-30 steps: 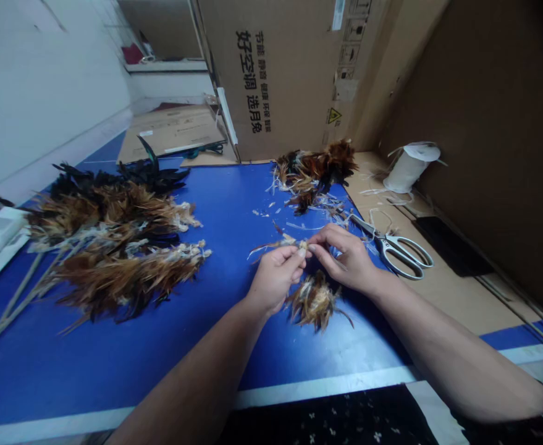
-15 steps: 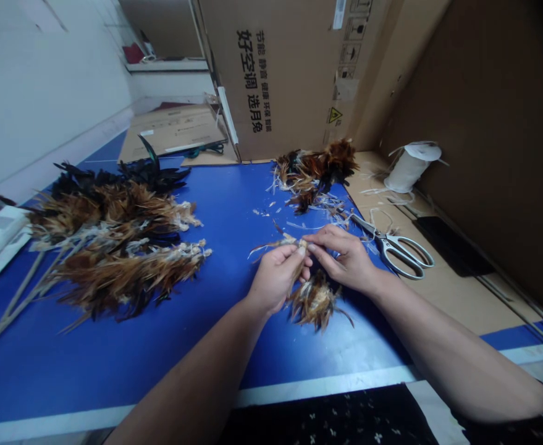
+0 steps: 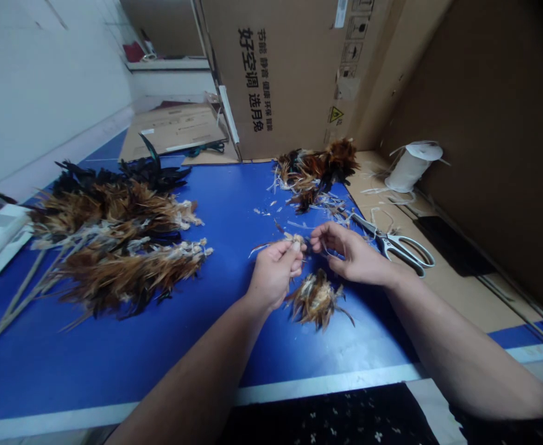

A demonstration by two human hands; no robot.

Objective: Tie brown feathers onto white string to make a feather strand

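Right hand (image 3: 355, 253) slid toward 3 o'clock, fingers loosely curled, can't tell if gripping.
Left hand (image 3: 275, 272) pinches a feather bunch (image 3: 295, 237); keep that snug.

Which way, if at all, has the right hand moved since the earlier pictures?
Yes: judged against the unmoved scissors, the right hand has shifted rightward, toward them and away from the left hand.

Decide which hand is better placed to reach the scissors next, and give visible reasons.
Probably the right hand: it is nearer the scissors and apart from the small feather piece, which the left hand pinches. Whether the right holds anything is unclear.
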